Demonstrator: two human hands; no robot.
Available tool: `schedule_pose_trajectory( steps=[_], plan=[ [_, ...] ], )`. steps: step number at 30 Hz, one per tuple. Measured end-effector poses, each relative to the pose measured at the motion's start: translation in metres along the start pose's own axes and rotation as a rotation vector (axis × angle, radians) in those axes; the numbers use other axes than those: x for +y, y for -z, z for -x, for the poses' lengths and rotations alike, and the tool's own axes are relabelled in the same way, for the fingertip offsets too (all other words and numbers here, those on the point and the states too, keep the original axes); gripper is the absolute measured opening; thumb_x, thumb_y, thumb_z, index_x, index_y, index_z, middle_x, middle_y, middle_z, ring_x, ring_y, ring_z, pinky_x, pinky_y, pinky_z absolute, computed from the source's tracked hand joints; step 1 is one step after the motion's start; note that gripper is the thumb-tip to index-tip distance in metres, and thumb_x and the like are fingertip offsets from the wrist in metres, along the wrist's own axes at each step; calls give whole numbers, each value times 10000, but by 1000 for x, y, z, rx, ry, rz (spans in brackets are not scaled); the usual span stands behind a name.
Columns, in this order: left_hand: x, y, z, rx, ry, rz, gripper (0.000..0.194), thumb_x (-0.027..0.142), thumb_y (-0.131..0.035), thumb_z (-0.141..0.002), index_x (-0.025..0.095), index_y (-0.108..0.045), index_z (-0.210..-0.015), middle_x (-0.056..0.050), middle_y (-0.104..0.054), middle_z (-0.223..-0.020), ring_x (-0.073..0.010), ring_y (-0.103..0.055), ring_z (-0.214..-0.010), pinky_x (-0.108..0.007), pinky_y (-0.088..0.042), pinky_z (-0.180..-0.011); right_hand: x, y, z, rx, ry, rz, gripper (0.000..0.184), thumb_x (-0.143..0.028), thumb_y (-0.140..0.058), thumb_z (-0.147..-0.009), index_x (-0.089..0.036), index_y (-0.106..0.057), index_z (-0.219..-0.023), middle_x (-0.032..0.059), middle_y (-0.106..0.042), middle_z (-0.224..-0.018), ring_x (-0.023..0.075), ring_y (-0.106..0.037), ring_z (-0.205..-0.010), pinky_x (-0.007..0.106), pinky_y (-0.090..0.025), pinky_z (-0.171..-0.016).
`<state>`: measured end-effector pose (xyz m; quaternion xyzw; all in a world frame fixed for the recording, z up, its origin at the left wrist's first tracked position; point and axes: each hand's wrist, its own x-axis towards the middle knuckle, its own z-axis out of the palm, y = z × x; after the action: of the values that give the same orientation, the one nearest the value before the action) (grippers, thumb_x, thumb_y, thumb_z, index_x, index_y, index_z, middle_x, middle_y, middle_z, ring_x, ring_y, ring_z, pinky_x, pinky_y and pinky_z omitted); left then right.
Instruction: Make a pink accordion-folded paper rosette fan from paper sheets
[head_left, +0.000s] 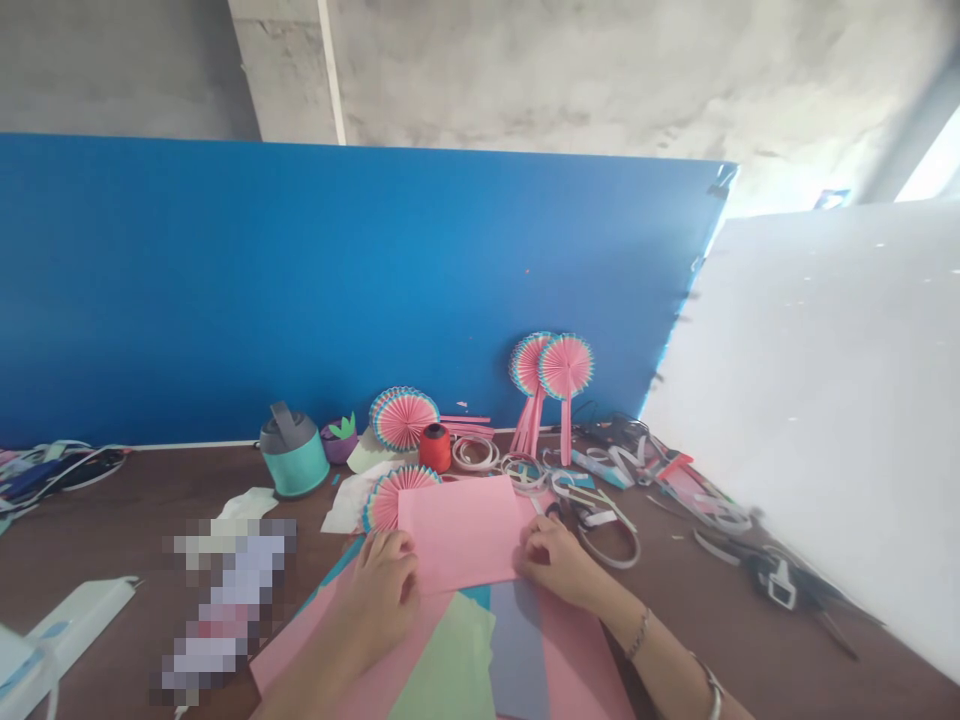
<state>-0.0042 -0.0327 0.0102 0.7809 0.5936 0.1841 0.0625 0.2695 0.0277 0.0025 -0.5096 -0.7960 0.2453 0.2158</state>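
A pink paper sheet [461, 535] is held up at a slant over the other papers. My left hand [386, 590] grips its left edge with curled fingers, and my right hand [559, 562] pinches the lower right side. Beneath lie a light green paper [450, 660] with a ragged edge, a lavender paper [517, 640] and larger pink sheets [581, 650], with bits of blue paper showing. Just behind the held sheet, a pleated paper fan [397, 495] in pink, yellow and blue is partly covered.
More pleated fans [405, 420] lie at the back; two handled fans [566, 365] lean on the blue panel [300, 280]. A red thread spool [435, 448], teal container [295, 465] and purple pot [341, 442] stand nearby. Belts [780, 585] clutter the right; a power strip [82, 620] lies left.
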Motion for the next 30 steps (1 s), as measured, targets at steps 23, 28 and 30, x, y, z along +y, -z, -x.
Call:
schedule_pose_trajectory(
  steps=[23, 28, 30],
  plan=[
    [6, -6, 4, -5, 120, -104, 219, 74, -387, -765, 186, -574, -789, -82, -568, -1057, -236, -490, -1021, -418, -358, -935, 0, 3, 0, 34, -84, 142, 191, -232, -681, -657, -178, -534, -548, 44, -618, -838, 216, -557, -854, 371, -378, -867],
    [8, -5, 8, 5, 137, -122, 216, 77, -377, -780, 176, -567, -759, -88, -566, -1035, -240, -489, -1003, -398, -366, -913, 2, 8, 2, 26, -112, 198, 211, -330, -703, -687, -185, -570, -611, 39, -608, -884, 233, -532, -916, 330, -377, -782],
    [9, -5, 8, 14, 149, -131, 228, 76, -373, -785, 169, -581, -798, -95, -569, -1046, -246, -489, -1016, -405, -362, -922, 2, 10, 3, 8, -105, 209, 195, -338, -688, -712, -190, -580, -645, 34, -602, -889, 231, -530, -923, 333, -372, -786]
  ],
)
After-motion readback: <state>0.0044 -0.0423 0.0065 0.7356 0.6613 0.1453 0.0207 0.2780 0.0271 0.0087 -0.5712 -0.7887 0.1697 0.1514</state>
